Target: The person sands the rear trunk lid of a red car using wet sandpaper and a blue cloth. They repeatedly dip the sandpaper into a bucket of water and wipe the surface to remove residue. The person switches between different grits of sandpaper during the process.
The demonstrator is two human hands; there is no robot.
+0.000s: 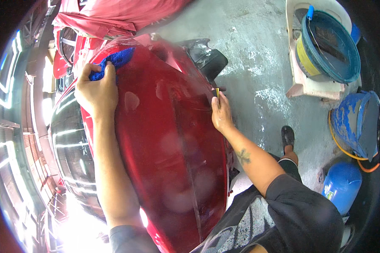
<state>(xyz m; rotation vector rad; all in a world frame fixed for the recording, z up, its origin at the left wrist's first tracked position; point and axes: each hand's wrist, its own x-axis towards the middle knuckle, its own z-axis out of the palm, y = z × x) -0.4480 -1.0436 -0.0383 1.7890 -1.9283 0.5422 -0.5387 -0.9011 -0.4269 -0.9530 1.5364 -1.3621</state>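
A red car body [152, 130] spreads below me, dull with wet-looking patches and a dark seam along it. My left hand [96, 93] reaches forward on the left, its fingers closed on a bunched blue cloth [120, 58] that lies against the painted surface near the window side. On the right, by the panel's edge, my right hand [221, 113] is closed around a small thin piece with a yellow edge [218, 92]. Most of that piece is hidden by my fingers. Just ahead of this hand juts a black side mirror [213, 63].
At the upper right a teal bucket [337, 76] with water and a blue-handled tool stands on a white plastic chair [302, 88]. A scuffed blue container [346, 122], an orange hose [369, 168] and a blue tank [343, 185] line the right. Red fabric [109, 17] drapes at the far end.
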